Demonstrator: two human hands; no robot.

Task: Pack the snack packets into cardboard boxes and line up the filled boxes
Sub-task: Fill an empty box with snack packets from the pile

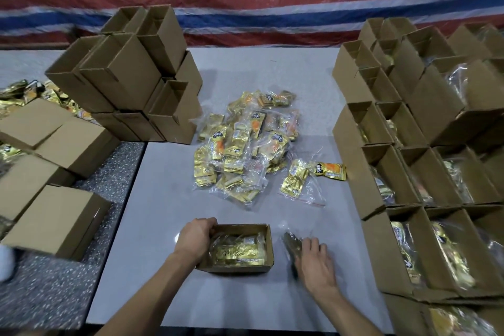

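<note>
Box (235, 269) wall clamped by left grip (195, 236); right grip (316, 264) curls around packet bag (290, 242).

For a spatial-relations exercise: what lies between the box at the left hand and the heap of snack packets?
Head view: only bare grey table between the box and heap.

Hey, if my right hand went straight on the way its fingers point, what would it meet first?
The blurred bag of packets, right at the fingertips of the right hand and probably already touching. Beyond it comes the right wall of the open box that the left hand grips.
</note>
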